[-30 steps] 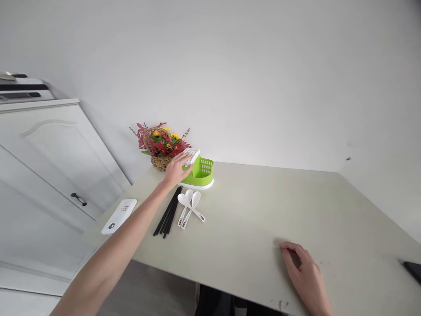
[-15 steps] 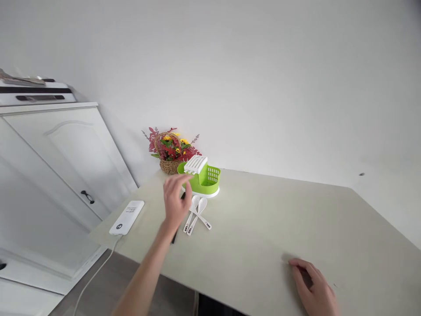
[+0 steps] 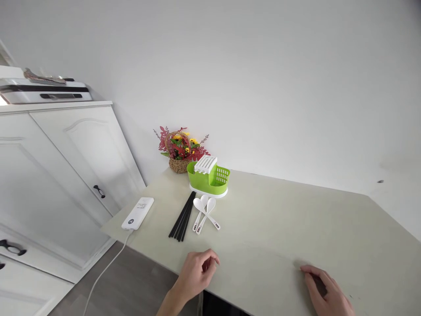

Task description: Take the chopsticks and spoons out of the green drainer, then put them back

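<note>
My left hand point(image 3: 199, 272) is over the front edge of the table, fingers curled toward the thumb and no object visible in them. My right hand point(image 3: 329, 289) rests on the table at the lower right, its fingers bent with the tips close to the thumb, and nothing shows in it. Beyond my left hand lie several black chopsticks point(image 3: 183, 217), side by side. To their right are white spoons point(image 3: 206, 214) with printed handles, one crossing over two others. Behind them stands a green utensil caddy point(image 3: 205, 182) with a slotted white top piece point(image 3: 206, 164) and a white base.
A wicker basket of flowers point(image 3: 179, 165) is at the back, beside the caddy. A white power bank point(image 3: 138, 213) with a cable point(image 3: 105, 267) lies at the table's left edge. White cabinets point(image 3: 95, 153) stand to the left, a white case point(image 3: 49, 91) on top.
My left hand has drawn back from beside the caddy and spoons to the table's front edge, uncovering the chopsticks. My right hand stays on the table. The view has shifted slightly left.
</note>
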Available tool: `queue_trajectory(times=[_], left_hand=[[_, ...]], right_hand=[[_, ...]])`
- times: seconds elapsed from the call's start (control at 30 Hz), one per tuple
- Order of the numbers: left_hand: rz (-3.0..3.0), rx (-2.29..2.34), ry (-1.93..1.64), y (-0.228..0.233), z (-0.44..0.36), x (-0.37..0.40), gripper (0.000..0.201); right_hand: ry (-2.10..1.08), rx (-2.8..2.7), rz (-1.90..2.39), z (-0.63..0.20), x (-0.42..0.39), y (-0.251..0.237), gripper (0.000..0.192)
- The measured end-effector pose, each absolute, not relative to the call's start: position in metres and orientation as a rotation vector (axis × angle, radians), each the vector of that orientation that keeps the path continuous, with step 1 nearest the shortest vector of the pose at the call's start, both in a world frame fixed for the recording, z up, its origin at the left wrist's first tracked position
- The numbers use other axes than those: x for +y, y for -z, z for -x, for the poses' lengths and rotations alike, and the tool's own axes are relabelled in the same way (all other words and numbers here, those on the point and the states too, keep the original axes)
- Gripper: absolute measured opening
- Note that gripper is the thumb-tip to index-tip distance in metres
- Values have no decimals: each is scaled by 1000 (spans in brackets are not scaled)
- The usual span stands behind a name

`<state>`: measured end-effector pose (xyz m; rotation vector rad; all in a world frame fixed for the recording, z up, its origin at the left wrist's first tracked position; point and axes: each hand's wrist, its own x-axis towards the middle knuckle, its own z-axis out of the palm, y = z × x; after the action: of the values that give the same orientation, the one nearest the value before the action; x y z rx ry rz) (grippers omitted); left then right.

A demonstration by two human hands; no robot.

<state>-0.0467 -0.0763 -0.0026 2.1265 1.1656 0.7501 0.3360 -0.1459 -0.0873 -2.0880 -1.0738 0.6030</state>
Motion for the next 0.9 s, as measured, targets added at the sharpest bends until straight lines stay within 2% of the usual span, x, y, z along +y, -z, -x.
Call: queue_trajectory(times=[0.2, 0.37, 0.47, 0.57, 0.67, 0.77, 0.9], left_hand=[[-2020, 1236, -743, 17, 54, -80, 27], [-2047, 1781, -1080, 14, 85, -62, 27], [-2170, 2039, -1126, 11, 110, -44, 37], [-2244, 2184, -942, 12, 127, -29, 52], [-2253, 2260, -689, 7, 126, -18, 58], [-2247, 2313, -400, -10, 113, -4, 55], [-2197, 2304, 32, -41, 97, 21, 38]], right_hand=[[-627, -1063, 2061, -338, -143, 88, 50], [-601, -1070, 2070, -336, -146, 84, 51], [-595, -1081, 2071, -336, -148, 83, 51], [-565, -1101, 2065, -336, -149, 83, 49], [-542, -1116, 2066, -335, -149, 82, 47], [-537, -1128, 2066, -334, -149, 80, 46], [-511, -1146, 2045, -333, -148, 79, 44]])
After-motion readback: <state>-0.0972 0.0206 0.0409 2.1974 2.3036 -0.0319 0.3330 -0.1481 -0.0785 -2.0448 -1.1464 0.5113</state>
